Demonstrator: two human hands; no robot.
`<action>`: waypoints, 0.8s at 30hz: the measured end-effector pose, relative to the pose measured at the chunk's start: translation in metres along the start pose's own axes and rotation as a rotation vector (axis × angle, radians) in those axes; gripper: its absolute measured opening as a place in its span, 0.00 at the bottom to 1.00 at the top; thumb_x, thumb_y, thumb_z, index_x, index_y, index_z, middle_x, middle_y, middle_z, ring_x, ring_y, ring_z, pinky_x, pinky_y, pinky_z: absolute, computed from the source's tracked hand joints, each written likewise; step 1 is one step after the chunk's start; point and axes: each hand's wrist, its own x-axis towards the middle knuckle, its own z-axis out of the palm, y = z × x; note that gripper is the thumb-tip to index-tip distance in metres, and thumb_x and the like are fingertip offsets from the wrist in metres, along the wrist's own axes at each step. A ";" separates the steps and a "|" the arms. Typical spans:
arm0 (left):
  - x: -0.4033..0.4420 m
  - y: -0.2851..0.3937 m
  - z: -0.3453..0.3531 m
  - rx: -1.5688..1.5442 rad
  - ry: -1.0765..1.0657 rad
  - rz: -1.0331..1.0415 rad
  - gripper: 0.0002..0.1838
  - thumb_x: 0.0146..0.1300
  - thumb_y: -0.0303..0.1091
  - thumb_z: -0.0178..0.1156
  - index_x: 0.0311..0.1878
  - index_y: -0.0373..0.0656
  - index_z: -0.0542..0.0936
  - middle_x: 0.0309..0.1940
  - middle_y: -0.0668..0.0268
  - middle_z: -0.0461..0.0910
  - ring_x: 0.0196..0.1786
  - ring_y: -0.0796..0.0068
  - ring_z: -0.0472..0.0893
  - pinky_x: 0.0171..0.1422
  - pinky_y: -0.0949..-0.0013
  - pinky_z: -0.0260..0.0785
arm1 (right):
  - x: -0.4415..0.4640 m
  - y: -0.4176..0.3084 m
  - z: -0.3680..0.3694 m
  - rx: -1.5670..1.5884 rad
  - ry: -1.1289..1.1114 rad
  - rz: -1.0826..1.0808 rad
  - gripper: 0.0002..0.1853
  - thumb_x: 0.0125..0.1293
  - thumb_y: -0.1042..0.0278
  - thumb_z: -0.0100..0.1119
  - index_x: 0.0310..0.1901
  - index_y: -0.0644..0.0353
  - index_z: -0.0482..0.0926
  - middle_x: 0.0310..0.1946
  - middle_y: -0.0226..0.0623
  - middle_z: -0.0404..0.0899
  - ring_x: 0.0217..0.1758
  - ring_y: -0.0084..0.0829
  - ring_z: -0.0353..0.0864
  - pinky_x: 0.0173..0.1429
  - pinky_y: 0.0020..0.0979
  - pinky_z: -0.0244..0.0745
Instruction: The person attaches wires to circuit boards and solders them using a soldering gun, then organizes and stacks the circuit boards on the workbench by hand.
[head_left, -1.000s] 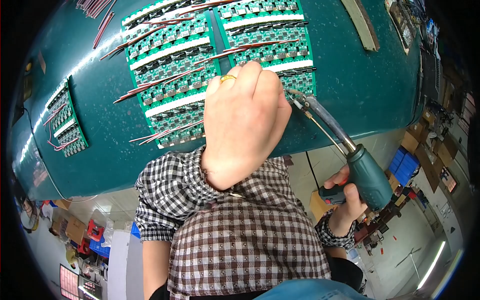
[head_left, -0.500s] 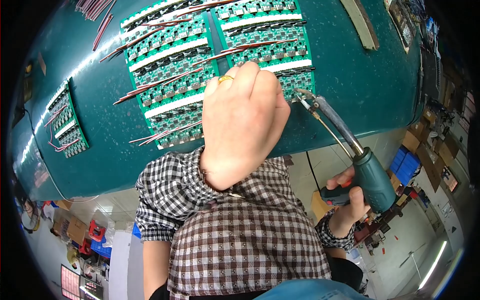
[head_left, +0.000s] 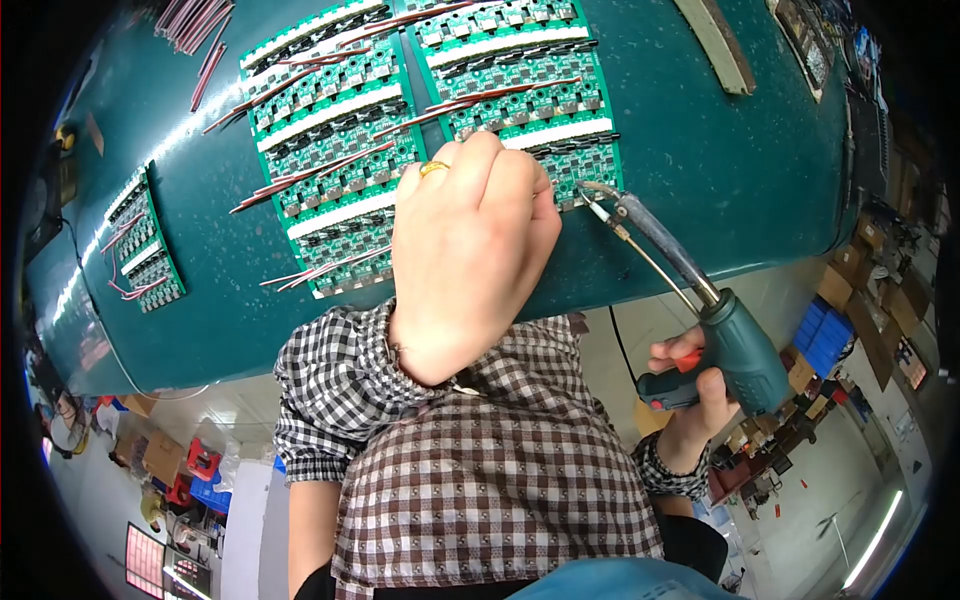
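My left hand (head_left: pixel 472 230), with a ring on one finger, is closed in a fist over the lower part of the right-hand green circuit board panel (head_left: pixel 520 62). Whatever its fingertips pinch is hidden beneath the hand. In my right hand (head_left: pixel 705 405) is a green soldering gun (head_left: pixel 745 350), gripped by its handle with fingers near the red trigger. Its metal tip and thin feed tube meet at the panel's lower edge, just right of my left hand. A second panel (head_left: pixel 335 160) lies alongside on the left, with red and black wires (head_left: pixel 310 178) across it.
A smaller circuit board (head_left: pixel 147 245) lies at the left of the green table (head_left: pixel 700 190). Loose wires (head_left: pixel 195 22) are bundled at the top left. A long strip (head_left: pixel 718 45) lies at the upper right. Boxes and blue bins (head_left: pixel 822 335) stand on the floor at right.
My left hand and the soldering gun's tip have shifted slightly left in view, along with the nearby panels. More of the gun's red trigger shows.
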 end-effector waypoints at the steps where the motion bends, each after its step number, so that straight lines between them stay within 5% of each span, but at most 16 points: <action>1: 0.000 0.001 0.000 0.010 -0.002 -0.001 0.09 0.48 0.23 0.66 0.31 0.44 0.75 0.27 0.68 0.72 0.32 0.67 0.74 0.36 0.64 0.62 | 0.001 0.001 -0.001 0.007 -0.014 -0.003 0.32 0.62 0.50 0.63 0.54 0.75 0.72 0.32 0.44 0.79 0.32 0.37 0.85 0.32 0.31 0.86; 24: -0.007 0.001 0.011 0.060 0.085 -0.004 0.12 0.48 0.25 0.69 0.31 0.47 0.74 0.25 0.69 0.71 0.31 0.68 0.73 0.35 0.63 0.60 | 0.003 0.004 -0.003 0.141 -0.073 0.038 0.25 0.58 0.58 0.70 0.46 0.74 0.77 0.32 0.43 0.80 0.34 0.36 0.85 0.40 0.35 0.83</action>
